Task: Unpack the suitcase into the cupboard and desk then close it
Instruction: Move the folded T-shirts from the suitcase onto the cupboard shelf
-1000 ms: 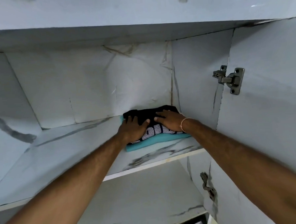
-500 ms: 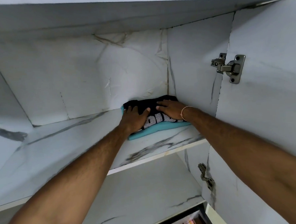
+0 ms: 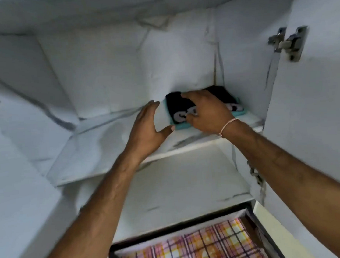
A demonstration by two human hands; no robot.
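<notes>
hands: left hand (image 3: 148, 130) spread, right hand (image 3: 205, 112) on folded clothes (image 3: 220, 98) | cupboard wall (image 3: 240, 66) beside

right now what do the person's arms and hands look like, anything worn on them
Both forearms are bare, with no sleeves in view. The right hand has a thin pale thread band around its wrist. The left hand shows no gloves, rings or watch.

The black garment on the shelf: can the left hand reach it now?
Probably yes. The left hand is open just beside the black garment, with only bare shelf between; the right hand covers its middle.
</notes>
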